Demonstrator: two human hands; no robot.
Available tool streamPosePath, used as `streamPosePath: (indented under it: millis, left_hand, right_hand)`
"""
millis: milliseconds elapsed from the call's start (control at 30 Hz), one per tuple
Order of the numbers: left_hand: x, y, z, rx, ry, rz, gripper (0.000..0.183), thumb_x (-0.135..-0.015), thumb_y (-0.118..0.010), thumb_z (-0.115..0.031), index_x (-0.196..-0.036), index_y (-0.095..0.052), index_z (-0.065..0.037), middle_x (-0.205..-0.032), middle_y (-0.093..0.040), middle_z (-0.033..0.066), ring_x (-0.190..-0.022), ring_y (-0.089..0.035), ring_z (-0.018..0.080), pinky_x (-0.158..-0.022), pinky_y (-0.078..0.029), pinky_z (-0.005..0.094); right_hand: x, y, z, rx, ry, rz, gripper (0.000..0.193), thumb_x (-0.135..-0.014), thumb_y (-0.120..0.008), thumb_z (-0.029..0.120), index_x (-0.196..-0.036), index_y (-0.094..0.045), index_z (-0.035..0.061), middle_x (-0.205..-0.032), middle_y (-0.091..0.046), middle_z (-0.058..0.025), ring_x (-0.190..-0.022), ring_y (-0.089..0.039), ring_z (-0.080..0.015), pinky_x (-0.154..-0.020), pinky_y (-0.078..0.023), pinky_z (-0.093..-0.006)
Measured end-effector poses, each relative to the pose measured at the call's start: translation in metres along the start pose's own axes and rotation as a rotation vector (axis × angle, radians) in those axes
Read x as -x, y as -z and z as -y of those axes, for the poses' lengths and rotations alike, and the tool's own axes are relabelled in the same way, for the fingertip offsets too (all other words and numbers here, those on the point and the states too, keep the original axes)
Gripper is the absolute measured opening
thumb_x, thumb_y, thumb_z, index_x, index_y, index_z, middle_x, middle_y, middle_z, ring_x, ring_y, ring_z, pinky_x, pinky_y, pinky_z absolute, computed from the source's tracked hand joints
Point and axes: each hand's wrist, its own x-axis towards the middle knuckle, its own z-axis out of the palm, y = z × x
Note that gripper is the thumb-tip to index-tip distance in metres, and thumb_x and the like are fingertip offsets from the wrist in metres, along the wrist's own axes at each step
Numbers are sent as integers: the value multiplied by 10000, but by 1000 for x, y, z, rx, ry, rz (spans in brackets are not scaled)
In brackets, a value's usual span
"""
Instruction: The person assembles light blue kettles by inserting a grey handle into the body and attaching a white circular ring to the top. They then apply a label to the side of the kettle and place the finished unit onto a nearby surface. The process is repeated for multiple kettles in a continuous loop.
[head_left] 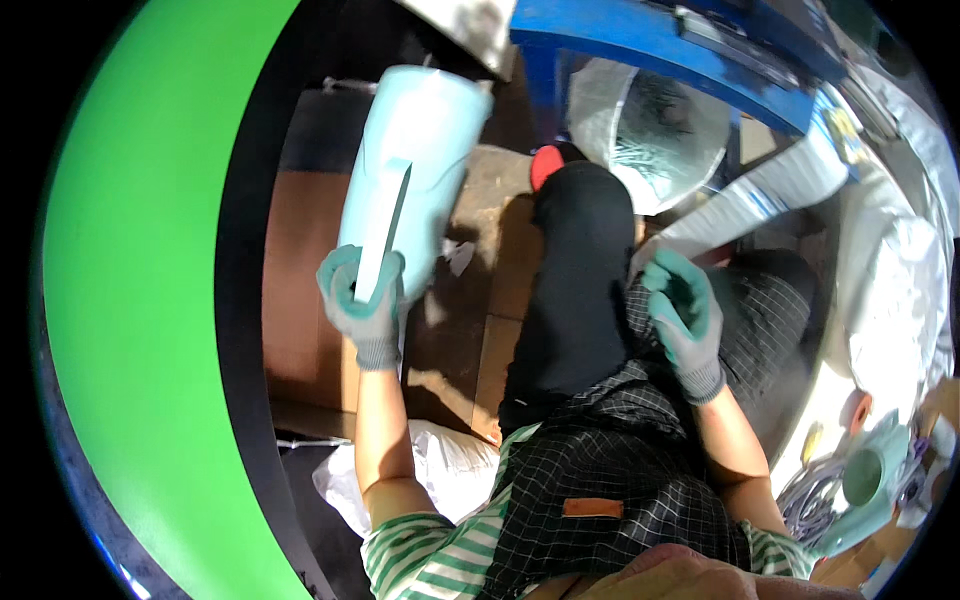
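Observation:
A pale blue plastic pitcher [425, 125] with a long handle is up in front of me on the left, slightly blurred. My left hand [362, 300], in a grey and green work glove, is closed round the lower end of that handle. Over my thigh hovers my right hand [686, 315] in a matching glove. Its fingers curve loosely, the thumb stands apart from them, and I see nothing in it. Nearest to it are my dark checked apron and a long white plastic sack edge [735, 212].
A green panel with a black border [140, 300] curves along the left. Ahead stands a blue metal frame [660, 50] with a whitish bag of pale scraps [665, 140] under it. Brown cardboard [295, 290] lies at left; a pale green container [870, 470] and coiled cable [815, 500] sit at lower right.

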Motion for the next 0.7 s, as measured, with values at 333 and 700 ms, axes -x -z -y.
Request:
streamPosePath:
  millis: [333, 700]
  left_hand:
    - [13, -55, -215, 1297, 124, 992, 546, -915, -645, -81, -1445, -533, -16, -1437, -580, 195, -1252, -619, 296, -1085, -491, 465]
    - [83, -126, -257, 657, -656, 741, 567, -887, -761, -225, -1393, -591, -34, -1315, -632, 203, -1200, -629, 389, -1027, -510, 466]
  right_hand:
    - [56, -1, 42, -1073, -355, 39, 849, -1022, -606, 504, -1643, -238, 57, -1419, -582, -153, -1149, -659, -245, -1016, -578, -402]
    - [137, 93, 40, 177, -61, -338, 619, -911, -818, 322, -1371, -581, -18, -1184, -668, -122, -1045, -668, -234, -899, -554, -344]
